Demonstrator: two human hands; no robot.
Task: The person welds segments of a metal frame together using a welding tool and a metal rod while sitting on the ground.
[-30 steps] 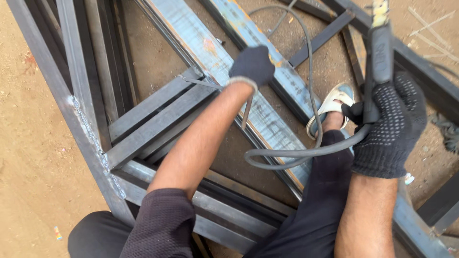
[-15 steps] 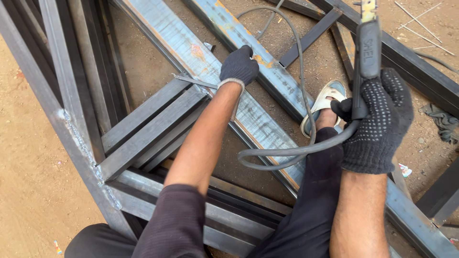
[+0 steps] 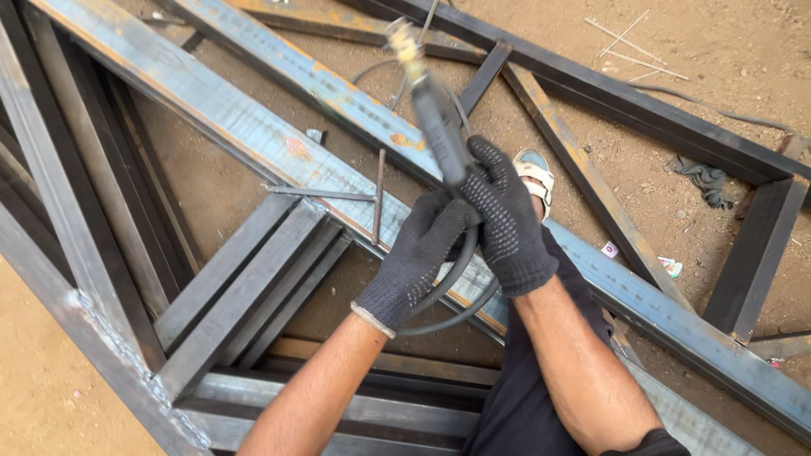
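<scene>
Both my hands wear dark knitted gloves. My right hand (image 3: 507, 224) grips the black handle of a welding electrode holder (image 3: 435, 118), whose brass jaw points up and away from me. My left hand (image 3: 418, 253) closes on the thick black cable (image 3: 448, 287) just under the handle, where it loops down. Both hands meet above a long steel beam (image 3: 253, 127) of a welded metal frame lying on the dirt. Two thin rods (image 3: 378, 198) lie on that beam, just left of my left hand.
Steel tubes and angle bars (image 3: 228, 287) cross all around me on sandy ground. My sandalled foot (image 3: 534, 173) rests beyond my hands. Spare welding rods (image 3: 625, 38) lie at the far right, a dark rag (image 3: 701, 179) nearby. My dark-trousered leg (image 3: 524, 397) fills the lower middle.
My left hand left the beam and came back to the cable beside my right hand. My right hand swung the holder leftward to the middle of the view.
</scene>
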